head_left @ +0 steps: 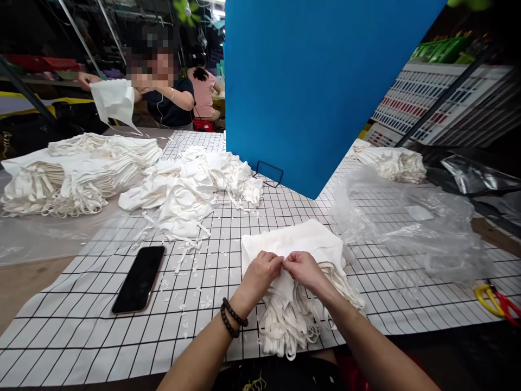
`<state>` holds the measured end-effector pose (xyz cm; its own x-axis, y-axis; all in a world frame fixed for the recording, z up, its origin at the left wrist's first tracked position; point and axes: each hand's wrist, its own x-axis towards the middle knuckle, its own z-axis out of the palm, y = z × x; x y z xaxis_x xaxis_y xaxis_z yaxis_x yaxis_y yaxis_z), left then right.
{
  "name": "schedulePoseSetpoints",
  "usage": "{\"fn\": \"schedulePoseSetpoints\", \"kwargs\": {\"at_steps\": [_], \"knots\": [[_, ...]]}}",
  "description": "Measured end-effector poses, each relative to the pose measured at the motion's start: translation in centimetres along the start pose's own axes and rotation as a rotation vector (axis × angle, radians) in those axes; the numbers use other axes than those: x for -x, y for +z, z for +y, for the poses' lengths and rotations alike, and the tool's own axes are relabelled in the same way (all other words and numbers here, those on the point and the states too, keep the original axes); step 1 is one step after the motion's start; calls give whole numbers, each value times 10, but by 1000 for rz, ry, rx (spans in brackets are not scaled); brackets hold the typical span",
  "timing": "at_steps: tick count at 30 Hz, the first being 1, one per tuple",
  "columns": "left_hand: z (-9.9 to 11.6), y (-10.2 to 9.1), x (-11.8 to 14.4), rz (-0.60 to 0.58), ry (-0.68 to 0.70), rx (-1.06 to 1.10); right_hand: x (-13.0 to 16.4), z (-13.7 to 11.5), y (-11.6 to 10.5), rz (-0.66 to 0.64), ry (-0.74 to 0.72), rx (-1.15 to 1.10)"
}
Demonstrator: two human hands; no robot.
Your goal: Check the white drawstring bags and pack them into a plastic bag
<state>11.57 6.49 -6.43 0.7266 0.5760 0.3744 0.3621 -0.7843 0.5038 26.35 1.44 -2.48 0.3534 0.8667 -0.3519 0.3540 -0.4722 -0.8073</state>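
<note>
both hands, left hand [262, 270] and right hand [303, 267], pinching a strap on the bag stack [297, 244] on the counter [101, 336], looks like trimming/sorting, next needs a firm tug

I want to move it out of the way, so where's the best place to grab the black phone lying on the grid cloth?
Grip the phone across its long side edges, coming from above at its near end. It lies flat, screen up, with bare cloth on both sides, and only small white scraps nearby.
</note>
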Motion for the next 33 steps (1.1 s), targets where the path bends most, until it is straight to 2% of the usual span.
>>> {"fn": "schedulePoseSetpoints", "kwargs": {"at_steps": [9, 12, 17, 20, 22, 24, 27, 28, 30, 33], "knots": [[0, 3, 2, 32, 2, -11, 4, 0, -2, 40, 77, -194], [0, 2, 2, 41, -23, -1, 13, -2, 0, 1, 82, -279], [1, -2, 1, 18, -48, 58, 60, -1, -2, -223, 49, -345], [0, -9, 5, -31, -10, 96, 98, 8, -22, -278, -37, -209], [-2, -16, 9, -85, 27, 103, 113, 21, -45, -192, -34, -102], [-1, -25, 9, -131, 43, 94, 115, 38, -71, 6, 16, -24], [13, -34, -6, -119, 31, 51, 93, 69, -102, 371, 67, 118], [22, -34, -15, -107, 36, 33, 82, 79, -108, 430, 65, 160], [45, -28, -38, -112, 97, 1, 61, 95, -111, 456, 40, 200], [80, -1, -69, -225, 287, -41, 41, 109, -109, 464, -18, 113]]}}
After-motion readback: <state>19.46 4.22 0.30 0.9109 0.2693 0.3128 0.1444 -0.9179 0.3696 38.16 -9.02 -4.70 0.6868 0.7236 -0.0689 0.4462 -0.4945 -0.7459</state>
